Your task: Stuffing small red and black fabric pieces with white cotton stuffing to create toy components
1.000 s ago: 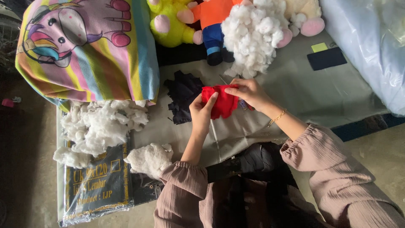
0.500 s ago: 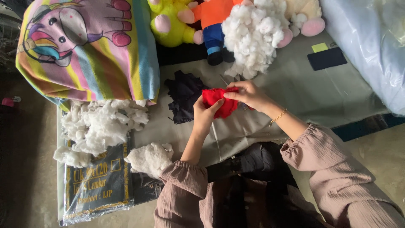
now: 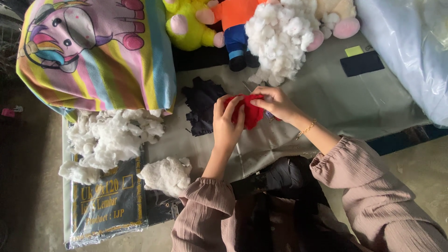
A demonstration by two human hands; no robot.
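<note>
My left hand [image 3: 227,122] is half curled, fingers lying up along the near side of a small red fabric piece [image 3: 248,112] and pressing it from behind. My right hand [image 3: 275,102] comes in from three o'clock with its fingertips drawn together, pinching the top edge of the same red piece; something thin seems to sit between those fingertips, but I cannot tell from this view what it is. The red piece is held just above the grey sheet [image 3: 322,93] that covers the surface, roughly at the middle of my view.

Touching distance at nine o'clock of my left hand lies a crumpled dark cloth [image 3: 200,105]. At twelve o'clock, just beyond my right hand, a heap of white stuffing [image 3: 280,37] rises, with an orange and blue plush toy [image 3: 233,23] and a yellow plush toy [image 3: 186,23] beside it. At ten o'clock sits a big striped pillow [image 3: 98,51], and under it, at eight o'clock, a second pile of stuffing [image 3: 109,137] with a smaller stuffing clump [image 3: 165,175] near my left sleeve, beside a dark plastic-wrapped pack [image 3: 105,205].

The open room is at two to three o'clock: bare sheet running out to a dark flat patch [image 3: 361,63] and a clear plastic bag [image 3: 410,51] at the far edge.
</note>
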